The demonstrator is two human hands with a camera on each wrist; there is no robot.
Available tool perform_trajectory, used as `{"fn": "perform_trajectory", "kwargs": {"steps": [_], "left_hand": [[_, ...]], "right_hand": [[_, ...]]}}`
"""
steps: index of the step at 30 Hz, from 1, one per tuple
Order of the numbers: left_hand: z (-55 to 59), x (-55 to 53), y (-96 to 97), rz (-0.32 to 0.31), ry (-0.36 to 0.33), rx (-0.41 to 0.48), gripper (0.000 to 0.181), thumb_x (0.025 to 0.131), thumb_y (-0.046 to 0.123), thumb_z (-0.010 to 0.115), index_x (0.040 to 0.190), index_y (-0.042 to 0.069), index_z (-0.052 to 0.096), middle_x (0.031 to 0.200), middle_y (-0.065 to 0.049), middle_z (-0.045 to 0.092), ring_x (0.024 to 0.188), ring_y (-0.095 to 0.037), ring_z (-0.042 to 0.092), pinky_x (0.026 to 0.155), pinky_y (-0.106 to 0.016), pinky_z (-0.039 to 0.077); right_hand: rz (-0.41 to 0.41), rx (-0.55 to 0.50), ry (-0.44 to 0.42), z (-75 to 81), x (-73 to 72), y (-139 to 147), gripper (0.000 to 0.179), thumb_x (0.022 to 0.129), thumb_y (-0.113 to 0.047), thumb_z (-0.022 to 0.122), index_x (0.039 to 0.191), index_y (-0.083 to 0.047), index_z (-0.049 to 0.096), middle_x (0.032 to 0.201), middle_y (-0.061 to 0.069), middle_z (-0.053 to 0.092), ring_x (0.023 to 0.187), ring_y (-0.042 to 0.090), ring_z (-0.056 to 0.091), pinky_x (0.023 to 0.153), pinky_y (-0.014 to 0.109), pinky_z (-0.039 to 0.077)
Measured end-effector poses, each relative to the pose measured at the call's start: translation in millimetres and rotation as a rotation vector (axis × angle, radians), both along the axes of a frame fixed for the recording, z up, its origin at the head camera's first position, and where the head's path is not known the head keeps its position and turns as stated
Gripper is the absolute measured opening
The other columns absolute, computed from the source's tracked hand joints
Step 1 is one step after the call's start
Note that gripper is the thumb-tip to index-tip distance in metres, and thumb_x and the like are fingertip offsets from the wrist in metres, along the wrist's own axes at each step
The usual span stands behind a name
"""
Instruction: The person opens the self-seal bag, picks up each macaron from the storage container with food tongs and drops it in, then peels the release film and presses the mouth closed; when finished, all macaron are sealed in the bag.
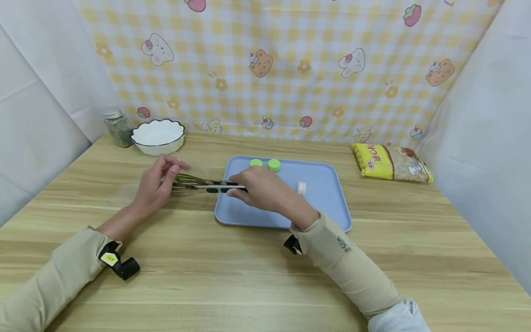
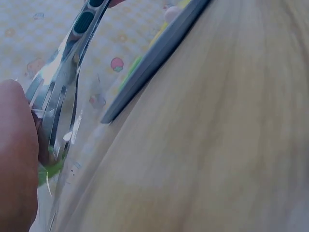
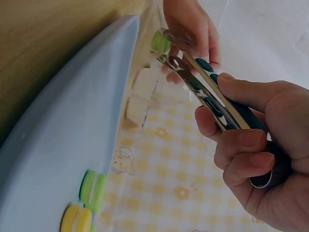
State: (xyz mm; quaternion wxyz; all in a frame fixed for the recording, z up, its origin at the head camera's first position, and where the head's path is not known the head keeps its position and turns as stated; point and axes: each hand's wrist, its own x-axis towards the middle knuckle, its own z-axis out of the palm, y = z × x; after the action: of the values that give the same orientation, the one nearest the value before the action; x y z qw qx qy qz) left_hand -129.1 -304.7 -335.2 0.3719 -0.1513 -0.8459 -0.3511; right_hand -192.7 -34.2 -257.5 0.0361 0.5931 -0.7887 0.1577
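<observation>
My right hand (image 1: 265, 186) grips a pair of metal serving tongs (image 3: 207, 82) by the dark-dotted handles. Between the slotted tips the tongs hold a green macaron (image 3: 160, 42). My left hand (image 1: 156, 182), thumb and fingers curled, holds a clear plastic bag (image 2: 72, 140) around the tong tips; much of the bag is too transparent to make out. Below the right hand lies a blue tray (image 1: 240, 214). On it sit green macarons (image 1: 274, 164) near the far edge and a pale pink macaron (image 1: 301, 188) standing on its side. A yellow macaron (image 3: 76, 220) shows in the right wrist view.
A white scalloped bowl (image 1: 159, 136) and a glass jar of dried herbs (image 1: 118, 127) stand at the back left. A yellow food packet (image 1: 392, 162) lies at the back right. Behind the wooden table (image 1: 232, 276) hangs a checked curtain (image 1: 290, 92).
</observation>
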Motion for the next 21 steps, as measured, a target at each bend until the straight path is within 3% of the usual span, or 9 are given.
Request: {"fn": "perform_trajectory", "kwargs": {"steps": [6, 10, 16, 21], "left_hand": [[2.5, 0.6, 8.4, -0.019, 0.042, 0.004, 0.007, 0.093, -0.008, 0.042, 0.094, -0.008, 0.049, 0.094, -0.015, 0.067, 0.093, 0.001, 0.057, 0.059, -0.017, 0.035], [7.7, 3.4, 11.2, -0.006, 0.068, 0.0, 0.007, 0.092, -0.009, 0.042, 0.093, -0.009, 0.049, 0.092, -0.017, 0.067, 0.09, 0.001, 0.057, 0.064, -0.015, 0.036], [22.3, 3.5, 10.5, 0.013, 0.119, 0.008, 0.004, 0.09, -0.009, 0.049, 0.094, -0.009, 0.049, 0.089, -0.015, 0.067, 0.085, -0.002, 0.06, 0.057, -0.015, 0.033], [28.2, 3.7, 12.0, -0.009, 0.098, 0.035, 0.006, 0.087, -0.013, 0.051, 0.093, -0.012, 0.049, 0.088, -0.017, 0.065, 0.089, -0.004, 0.061, 0.07, -0.013, 0.04]], "right_hand": [[-0.012, -0.004, 0.018, -5.2, -0.3, -4.5, 0.017, 0.093, -0.026, 0.058, 0.091, -0.012, 0.067, 0.058, -0.004, 0.05, 0.047, 0.007, 0.042, 0.049, 0.019, 0.032], [-0.023, 0.022, 0.035, -6.6, 0.0, -7.3, 0.018, 0.093, -0.026, 0.059, 0.091, -0.011, 0.068, 0.061, -0.002, 0.054, 0.05, 0.007, 0.045, 0.049, 0.019, 0.034], [-0.082, 0.116, 0.008, -5.3, 0.5, -5.8, 0.018, 0.094, -0.027, 0.057, 0.091, -0.012, 0.067, 0.06, -0.002, 0.052, 0.051, 0.008, 0.046, 0.048, 0.02, 0.035], [-0.034, 0.104, -0.049, -0.9, -6.1, 3.7, 0.018, 0.094, -0.024, 0.058, 0.091, -0.01, 0.068, 0.065, 0.001, 0.058, 0.051, 0.008, 0.046, 0.053, 0.02, 0.036]]}}
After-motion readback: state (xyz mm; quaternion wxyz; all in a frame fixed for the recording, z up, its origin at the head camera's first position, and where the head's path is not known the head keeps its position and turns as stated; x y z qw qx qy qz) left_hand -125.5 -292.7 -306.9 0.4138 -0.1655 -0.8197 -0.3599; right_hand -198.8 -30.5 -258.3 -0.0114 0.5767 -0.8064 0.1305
